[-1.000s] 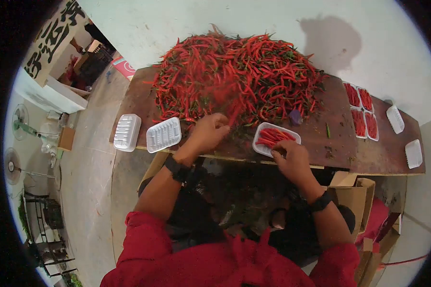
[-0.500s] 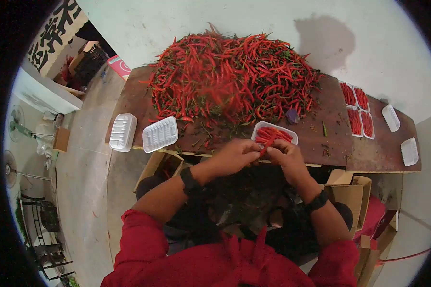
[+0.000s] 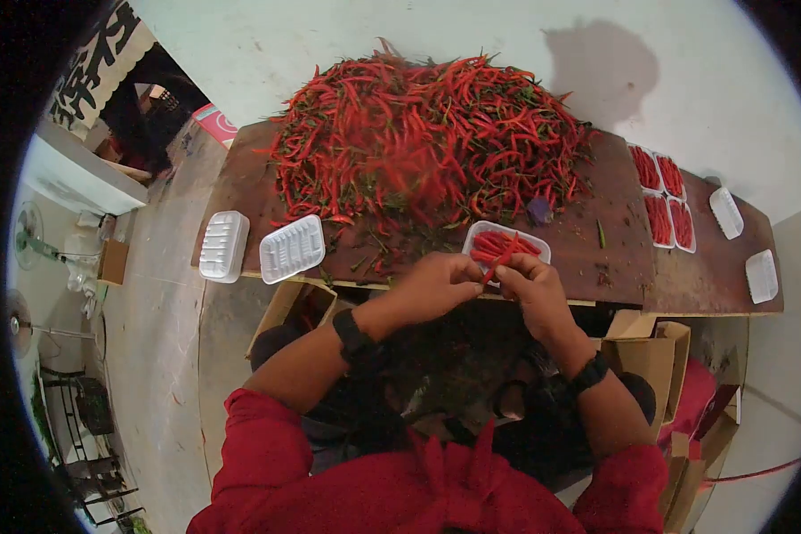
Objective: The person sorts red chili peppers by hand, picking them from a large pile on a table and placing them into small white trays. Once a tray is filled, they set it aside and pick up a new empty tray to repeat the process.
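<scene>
Red chilli (image 3: 498,264): one pod, held just in front of the tray (image 3: 468,242), at the table edge.
Left hand (image 3: 436,287): fingertips pinch the chilli.
Right hand (image 3: 534,287): fingers closed on its other end.
Risk: the pod may slip and drop past the edge, because both grips are light.
Surface: brown wooden table (image 3: 627,254); heap (image 3: 427,133) behind the tray, empty trays (image 3: 295,248) to its left.
Room: pale wall (image 3: 667,62) beyond the tray; concrete floor (image 3: 160,267) left of it.

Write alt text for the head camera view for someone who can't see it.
The left hand and right hand pinch one red chili by a white tray of chilies at the near edge of a wooden table. A large chili pile lies behind; empty trays sit to the left.
</scene>
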`<state>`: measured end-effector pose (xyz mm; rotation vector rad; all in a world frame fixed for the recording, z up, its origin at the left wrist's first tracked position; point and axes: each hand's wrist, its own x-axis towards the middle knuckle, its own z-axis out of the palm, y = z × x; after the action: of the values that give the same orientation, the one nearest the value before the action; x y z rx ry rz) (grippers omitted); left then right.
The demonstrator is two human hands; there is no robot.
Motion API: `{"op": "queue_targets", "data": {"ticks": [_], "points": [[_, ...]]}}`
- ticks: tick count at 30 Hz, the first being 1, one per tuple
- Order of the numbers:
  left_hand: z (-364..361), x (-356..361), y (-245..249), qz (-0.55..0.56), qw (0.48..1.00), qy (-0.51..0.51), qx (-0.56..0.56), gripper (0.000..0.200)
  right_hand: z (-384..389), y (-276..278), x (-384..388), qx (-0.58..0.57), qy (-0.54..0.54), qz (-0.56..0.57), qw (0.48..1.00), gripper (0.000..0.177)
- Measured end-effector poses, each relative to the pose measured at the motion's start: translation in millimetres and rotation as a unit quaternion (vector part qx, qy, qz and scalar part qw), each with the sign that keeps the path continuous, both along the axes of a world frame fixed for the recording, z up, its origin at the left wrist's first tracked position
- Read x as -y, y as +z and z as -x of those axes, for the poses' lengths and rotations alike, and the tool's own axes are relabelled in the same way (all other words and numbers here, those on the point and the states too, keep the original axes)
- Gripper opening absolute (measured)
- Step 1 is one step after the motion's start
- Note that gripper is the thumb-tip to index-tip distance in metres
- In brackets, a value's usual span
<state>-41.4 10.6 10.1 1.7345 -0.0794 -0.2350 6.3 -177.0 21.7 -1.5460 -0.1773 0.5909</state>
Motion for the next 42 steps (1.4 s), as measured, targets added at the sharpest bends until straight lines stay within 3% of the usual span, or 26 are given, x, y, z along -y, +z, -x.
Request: {"op": "queue_targets", "data": {"ticks": [3, 6, 8, 9, 11, 13, 14, 15, 17, 19, 22, 24, 27, 36, 42], "points": [[0, 1, 5, -0.042, 0.999, 0.005, -0.006, 0.016, 1, 0, -1, 0.018, -0.004, -0.017, 1.0, 0.026], [0, 1, 10, -0.112, 0.994, 0.0, 0.016, 0.016, 6, 5, -6, 0.082, -0.032, 0.005, 0.996, 0.011], [0, 2, 3, -0.098, 0.995, 0.008, 0.005, 0.016, 9, 7, -7, 0.192, -0.026, 0.09, 0.977, 0.011], [0, 2, 1, -0.084, 0.996, 0.015, -0.006, 0.016, 12, 12, -8, 0.192, -0.026, 0.09, 0.977, 0.011], [-1, 2, -2, -0.063, 0.998, 0.021, -0.006, 0.016, 18, 22, -11, 0.363, 0.003, 0.142, 0.921, 0.013], [-1, 1, 1, -0.042, 0.999, 0.027, -0.005, 0.016, 18, 18, -11, 0.422, 0.013, 0.13, 0.897, 0.014], [-1, 0, 4, -0.093, 0.996, 0.0, -0.001, 0.017, 18, 17, -11, 0.477, 0.021, 0.119, 0.87, 0.015], [0, -1, 6, -0.143, 0.989, -0.029, 0.002, 0.018, 16, 18, -10, 0.476, 0.019, 0.12, 0.871, 0.015], [3, 1, 4, -0.2, 0.976, -0.086, 0.018, 0.02, 5, 24, -4, 0.338, -0.057, 0.127, 0.931, 0.015], [6, 4, 13, -0.256, 0.956, -0.14, 0.037, 0.021, -9, 29, 5, 0.317, -0.059, 0.15, 0.935, 0.014], [8, 5, 24, -0.301, 0.925, -0.228, -0.034, 0.021, -15, 32, 20, 0.305, -0.025, 0.239, 0.921, 0.014], [9, 2, 13, -0.267, 0.944, -0.185, 0.058, 0.017, -14, 21, 24, 0.454, 0.039, 0.383, 0.803, 0.014], [8, -1, 4, -0.319, 0.931, -0.096, 0.153, 0.016, -13, 3, 22, 0.445, 0.093, 0.404, 0.794, 0.014], [-15, 1, -5, -0.371, 0.902, 0.042, 0.216, 0.016, -15, -10, 16, 0.435, 0.122, 0.457, 0.766, 0.012], [-24, 1, -8, -0.426, 0.884, 0.024, 0.193, 0.019, -18, -21, 18, 0.461, 0.116, 0.449, 0.757, 0.013]]}}
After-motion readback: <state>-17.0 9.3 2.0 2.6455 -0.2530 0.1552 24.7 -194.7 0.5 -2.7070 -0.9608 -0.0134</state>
